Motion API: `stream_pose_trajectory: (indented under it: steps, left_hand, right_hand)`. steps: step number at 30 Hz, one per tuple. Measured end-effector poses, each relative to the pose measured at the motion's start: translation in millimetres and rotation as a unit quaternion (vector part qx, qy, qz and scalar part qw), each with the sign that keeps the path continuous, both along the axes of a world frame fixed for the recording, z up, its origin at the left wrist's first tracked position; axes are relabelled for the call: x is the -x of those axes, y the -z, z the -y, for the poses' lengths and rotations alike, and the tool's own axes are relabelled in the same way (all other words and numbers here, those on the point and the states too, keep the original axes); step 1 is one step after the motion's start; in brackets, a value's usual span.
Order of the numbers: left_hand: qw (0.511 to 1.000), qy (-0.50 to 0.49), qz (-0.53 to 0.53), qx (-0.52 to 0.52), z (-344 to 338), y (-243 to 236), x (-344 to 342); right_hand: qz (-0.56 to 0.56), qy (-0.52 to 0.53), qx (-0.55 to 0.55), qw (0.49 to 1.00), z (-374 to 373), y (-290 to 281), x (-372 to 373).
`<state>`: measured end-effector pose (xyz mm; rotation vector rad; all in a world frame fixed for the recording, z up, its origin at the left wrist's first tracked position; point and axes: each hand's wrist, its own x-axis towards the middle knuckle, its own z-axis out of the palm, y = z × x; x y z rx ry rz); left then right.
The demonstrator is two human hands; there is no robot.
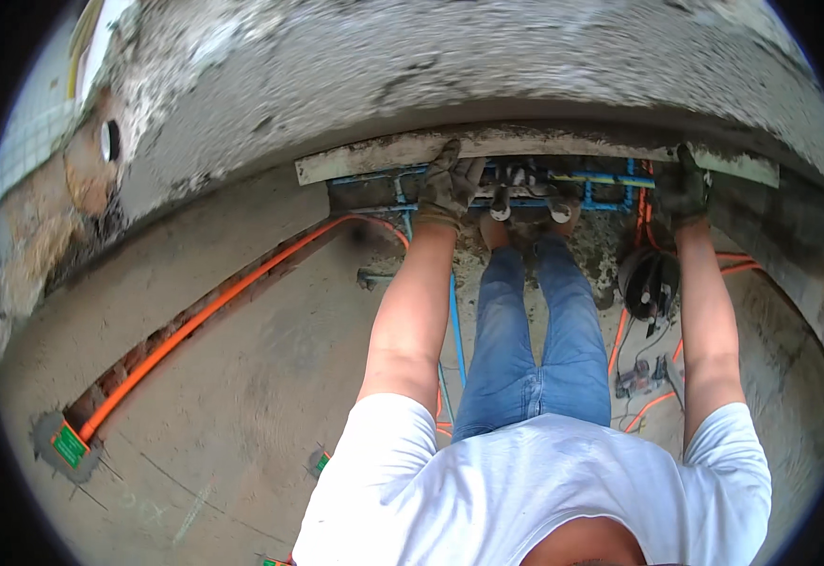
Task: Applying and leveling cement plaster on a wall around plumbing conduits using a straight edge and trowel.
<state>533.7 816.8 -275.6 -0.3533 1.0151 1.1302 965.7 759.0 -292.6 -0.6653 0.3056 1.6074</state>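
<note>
A long, pale board [572, 146] with dark mortar smears runs crosswise along the lower edge of rough grey render. My left hand [452, 193], in a dark, dirty glove, grips it left of centre. My right hand [689, 189], gloved the same way, holds it toward the right end. Just below the board run blue pipes [601, 177], some upright and some level, partly hidden by my hands. My legs [506, 330] in blue jeans are between my arms, with my feet in light-and-dark footwear beneath the board.
An orange conduit [223, 292] lies in a chased groove at left, ending at a green box [70, 444]. A dark bucket [640, 283] with tools sits beside my right forearm, near more orange conduit and cables. Rough grey render [412, 66] spans the top of the view.
</note>
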Motion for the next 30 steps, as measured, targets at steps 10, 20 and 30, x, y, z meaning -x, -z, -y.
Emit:
stream_pose_trajectory:
  steps: [10, 20, 30]
  left_hand:
    - [0.991, -0.082, -0.101, -0.016, -17.0, 17.4, 129.0]
    - [0.992, -0.106, -0.046, -0.050, -23.4, 30.5, 154.6]
    - [0.999, -0.013, 0.021, -0.038, -1.3, 9.3, 67.0]
  right_hand:
    - [0.055, 0.038, 0.084, 0.994, -18.8, -10.1, 148.1]
    - [0.025, 0.009, 0.032, 0.999, -20.8, -8.3, 163.0]
    - [0.069, -0.016, 0.017, 0.997, -8.0, -13.2, 74.3]
